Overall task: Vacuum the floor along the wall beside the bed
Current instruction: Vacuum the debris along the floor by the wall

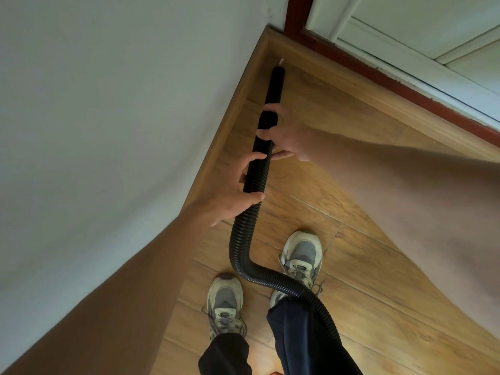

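Down at the bottom edge, dark trouser legs cut off by the frame, grey trainers planted on the wooden floor. Across the right trainer, ribbed black vacuum hose, near end hidden behind the right leg. Higher up, left hand, fingers curled round the hose; just beyond, right hand, fingers wrapped round the cuff. Farther on, rigid nozzle, tip low beside the skirting board, small white scrap just beside it, hard to make out. Beyond, pale wall, red door frame.
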`<control>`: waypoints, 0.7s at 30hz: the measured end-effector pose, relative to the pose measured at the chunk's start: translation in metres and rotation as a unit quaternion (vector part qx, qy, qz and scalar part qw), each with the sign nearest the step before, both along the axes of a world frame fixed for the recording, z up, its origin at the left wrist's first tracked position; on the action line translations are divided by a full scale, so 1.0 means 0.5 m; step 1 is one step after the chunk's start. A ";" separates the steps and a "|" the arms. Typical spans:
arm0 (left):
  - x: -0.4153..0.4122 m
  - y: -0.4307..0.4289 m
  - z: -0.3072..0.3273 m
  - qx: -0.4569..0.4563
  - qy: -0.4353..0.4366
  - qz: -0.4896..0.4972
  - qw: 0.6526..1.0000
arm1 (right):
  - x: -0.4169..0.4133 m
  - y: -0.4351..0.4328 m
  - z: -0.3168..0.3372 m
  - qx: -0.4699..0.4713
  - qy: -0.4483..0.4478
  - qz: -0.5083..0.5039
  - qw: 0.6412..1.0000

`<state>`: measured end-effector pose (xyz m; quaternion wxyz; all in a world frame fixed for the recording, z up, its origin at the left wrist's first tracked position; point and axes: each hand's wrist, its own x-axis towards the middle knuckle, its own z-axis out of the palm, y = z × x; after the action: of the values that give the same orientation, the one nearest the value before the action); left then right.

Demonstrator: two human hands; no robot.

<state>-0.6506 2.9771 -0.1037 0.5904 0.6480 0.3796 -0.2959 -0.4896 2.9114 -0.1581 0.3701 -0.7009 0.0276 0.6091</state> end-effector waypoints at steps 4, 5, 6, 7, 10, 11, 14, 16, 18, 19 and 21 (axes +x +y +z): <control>-0.037 -0.004 0.018 -0.004 0.011 0.000 1.000 | -0.036 -0.010 0.006 0.008 0.019 -0.003 1.000; -0.045 -0.003 0.021 -0.005 0.015 -0.001 1.000 | -0.044 -0.010 0.006 0.010 0.024 -0.004 1.000; -0.053 -0.002 0.024 -0.007 0.019 -0.001 1.000 | -0.052 -0.010 0.007 0.011 0.029 -0.006 1.000; -0.058 -0.001 0.027 -0.011 0.021 0.002 1.000 | -0.057 -0.009 0.007 0.011 0.031 -0.006 0.999; -0.061 0.001 0.027 -0.017 0.020 0.011 1.000 | -0.060 -0.001 0.004 0.011 0.024 0.003 1.000; -0.057 0.001 0.025 -0.016 0.019 0.013 1.000 | -0.056 0.002 0.003 0.009 0.018 0.008 1.000; -0.032 -0.001 0.011 -0.012 0.013 0.014 1.000 | -0.033 0.007 -0.001 0.001 -0.001 0.017 1.000; -0.014 -0.002 -0.002 -0.009 0.005 0.012 1.000 | -0.012 0.006 -0.004 -0.004 -0.014 0.020 1.000; 0.004 -0.004 -0.011 -0.014 -0.004 0.010 1.000 | 0.007 0.002 -0.005 -0.006 -0.023 0.024 0.999; 0.011 -0.005 -0.015 -0.018 -0.009 0.011 1.000 | 0.016 0.000 -0.005 -0.007 -0.026 0.024 0.999; 0.025 -0.011 -0.020 -0.022 -0.017 0.008 1.000 | 0.029 -0.007 -0.008 -0.010 -0.031 0.021 0.999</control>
<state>-0.6381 2.9716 -0.1139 0.6132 0.6367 0.3682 -0.2884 -0.4753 2.9080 -0.1622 0.3509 -0.7238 0.0073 0.5941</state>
